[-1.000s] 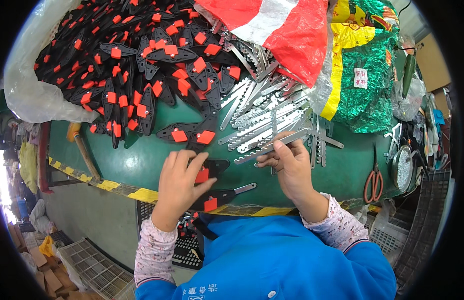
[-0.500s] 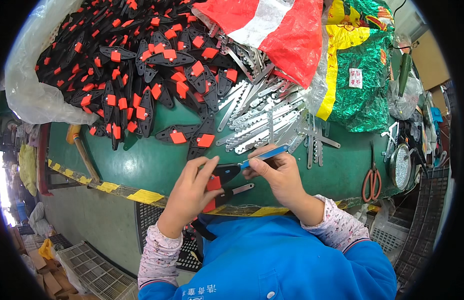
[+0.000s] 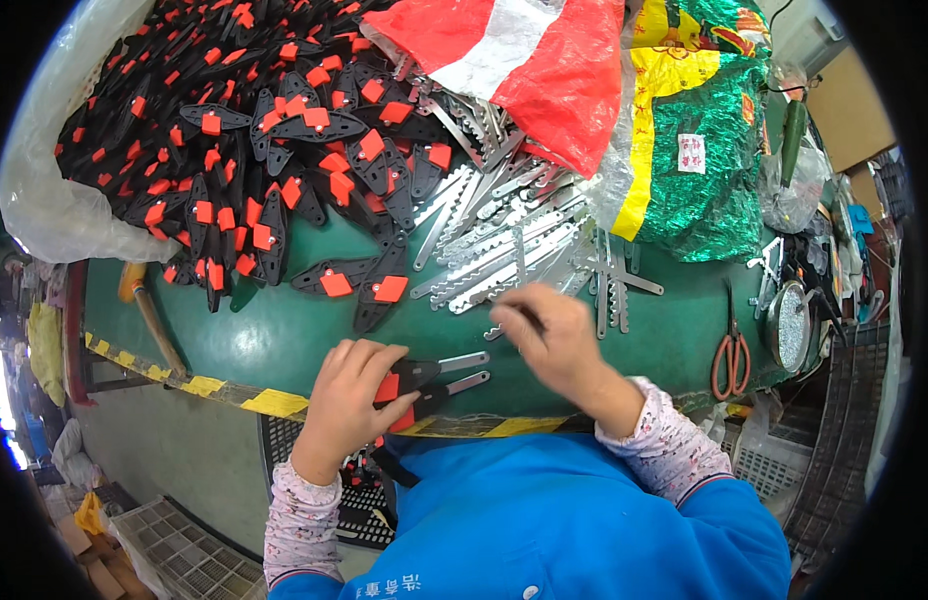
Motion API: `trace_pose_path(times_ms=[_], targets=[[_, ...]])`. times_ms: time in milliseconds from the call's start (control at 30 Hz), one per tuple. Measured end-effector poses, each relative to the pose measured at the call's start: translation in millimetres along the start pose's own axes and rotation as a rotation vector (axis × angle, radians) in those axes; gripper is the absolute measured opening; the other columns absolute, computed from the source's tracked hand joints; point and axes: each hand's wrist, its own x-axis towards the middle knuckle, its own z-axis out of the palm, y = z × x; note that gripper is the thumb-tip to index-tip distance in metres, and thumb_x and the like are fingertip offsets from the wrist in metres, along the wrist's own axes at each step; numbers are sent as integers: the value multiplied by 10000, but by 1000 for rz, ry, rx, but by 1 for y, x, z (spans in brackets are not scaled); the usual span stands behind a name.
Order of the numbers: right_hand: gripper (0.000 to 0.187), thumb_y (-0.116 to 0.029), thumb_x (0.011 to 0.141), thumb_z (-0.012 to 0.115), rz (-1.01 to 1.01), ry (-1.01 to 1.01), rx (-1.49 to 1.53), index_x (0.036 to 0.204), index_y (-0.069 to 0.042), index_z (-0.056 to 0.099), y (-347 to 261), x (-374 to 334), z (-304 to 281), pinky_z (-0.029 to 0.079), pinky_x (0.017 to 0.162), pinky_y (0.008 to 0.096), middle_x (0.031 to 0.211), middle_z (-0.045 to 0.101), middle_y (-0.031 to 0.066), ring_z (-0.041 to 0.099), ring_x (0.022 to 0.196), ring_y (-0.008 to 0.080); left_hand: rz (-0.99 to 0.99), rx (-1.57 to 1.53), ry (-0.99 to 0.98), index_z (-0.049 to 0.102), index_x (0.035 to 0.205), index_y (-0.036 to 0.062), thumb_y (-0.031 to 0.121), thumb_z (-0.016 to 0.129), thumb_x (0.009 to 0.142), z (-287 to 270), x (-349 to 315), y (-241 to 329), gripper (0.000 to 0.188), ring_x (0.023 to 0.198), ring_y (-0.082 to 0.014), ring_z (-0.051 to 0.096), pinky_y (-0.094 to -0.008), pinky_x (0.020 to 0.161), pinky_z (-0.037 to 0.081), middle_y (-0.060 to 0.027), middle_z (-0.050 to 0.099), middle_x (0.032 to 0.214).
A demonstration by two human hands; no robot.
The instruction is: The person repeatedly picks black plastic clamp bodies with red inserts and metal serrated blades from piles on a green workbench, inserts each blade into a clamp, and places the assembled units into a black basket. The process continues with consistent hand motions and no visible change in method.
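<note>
My left hand is closed on two black plastic pieces with red tabs at the table's near edge. A flat metal strip sticks out of the right end of each piece: the upper strip and the lower strip lie side by side. To the right, my right hand hovers in front of the pile of notched metal strips, knuckles up. Its fingertips are blurred and partly hidden, and one strip end shows close beneath them.
A large heap of black pieces with red tabs fills the back left. Red-and-white sheeting and a green-yellow sack lie behind the strips. Red-handled scissors and a round dish are right; a wooden-handled hammer is left.
My right hand has let go of the strip, which looked blue before and now sticks out of the upper black piece. That hand has moved up; my left hand has lowered slightly with the pieces.
</note>
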Motion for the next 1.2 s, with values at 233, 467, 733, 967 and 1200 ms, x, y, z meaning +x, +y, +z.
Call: trace_pose_path(times_ms=[233, 467, 733, 967, 1200], targets=[[306, -309, 896, 802, 36, -161, -629, 835, -78, 611, 20, 7, 2, 550, 604, 455, 790, 676, 112, 702, 719, 310, -190, 24, 171, 702, 1158, 11, 244, 866, 854, 6, 18, -21, 416, 969, -359, 661, -421, 846, 555, -157, 660, 1026], [117, -154, 971, 727, 19, -205, -140, 1007, -56, 672, 6, 5, -6, 559, 685, 450, 897, 706, 139, 714, 799, 353, -257, 246, 136, 503, 1469, -24, 308, 798, 910, 23, 63, -29, 714, 737, -378, 715, -476, 655, 572, -194, 707, 859], [180, -114, 963, 757, 49, -135, -20, 1122, -38, 724, 15, -7, -16, 571, 711, 380, 984, 721, 145, 719, 801, 340, -541, -86, 145, 407, 1547, -43, 108, 621, 970, 0, 37, -37, 633, 679, -465, 691, -553, 625, 547, -278, 689, 761], [253, -134, 896, 845, 82, -206, -6, 1091, -19, 732, 11, -8, -11, 537, 652, 330, 923, 713, 126, 681, 731, 237, 309, 519, 61, 678, 1398, 141, -1, 631, 834, -32, 49, -44, 583, 1218, -291, 606, -425, 990, 522, -42, 646, 1375], [238, -148, 899, 841, 215, -207, 113, 1081, -25, 748, 5, -12, -11, 535, 636, 336, 913, 726, 120, 689, 713, 232, 364, 375, 62, 603, 1018, 29, 71, 747, 757, -17, 40, -64, 301, 1066, -290, 650, -419, 889, 552, -116, 642, 1141]])
